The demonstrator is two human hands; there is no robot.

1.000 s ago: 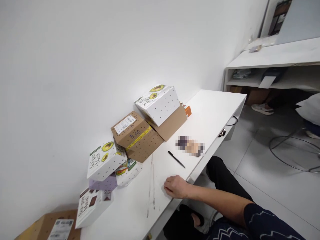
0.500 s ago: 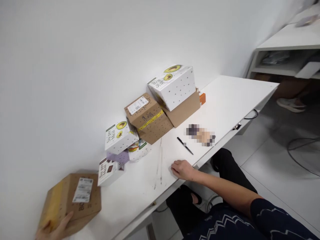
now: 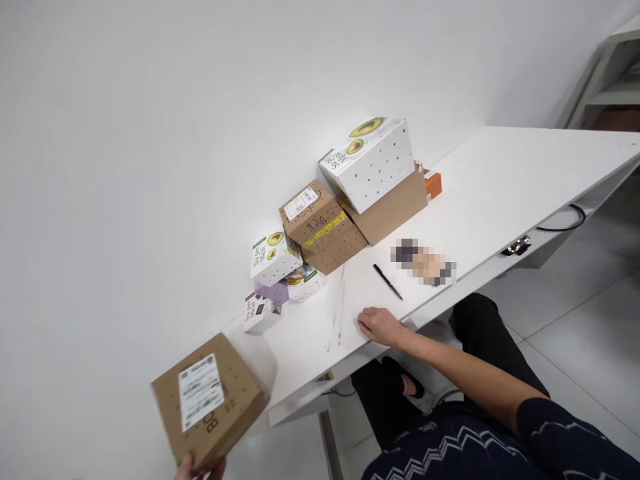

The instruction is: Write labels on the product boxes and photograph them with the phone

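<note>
At the lower left, my left hand (image 3: 200,471) grips the bottom edge of a brown cardboard box (image 3: 245,380), its fingers partly cut off by the frame. The box is tilted, with a white shipping label (image 3: 201,392) facing me, and it is at the left end of the white table (image 3: 300,360). My right hand (image 3: 379,325) rests near the table's front edge with its fingers curled in; nothing shows in it. A black pen (image 3: 387,282) lies just beyond that hand, beside a pixelated, unrecognisable item (image 3: 424,262).
Along the wall stand a small white box (image 3: 261,319), a white avocado-print box (image 3: 274,261) on other boxes, a taped brown box (image 3: 327,233), and a large white box (image 3: 377,173) on an open brown carton (image 3: 400,208). An orange box (image 3: 434,187) sits behind. A clip (image 3: 517,245) hangs at the front edge.
The brown box in my left hand has turned, its label now facing me more squarely. My view has shifted, so the table scene sits further right. My right hand stays on the table.
</note>
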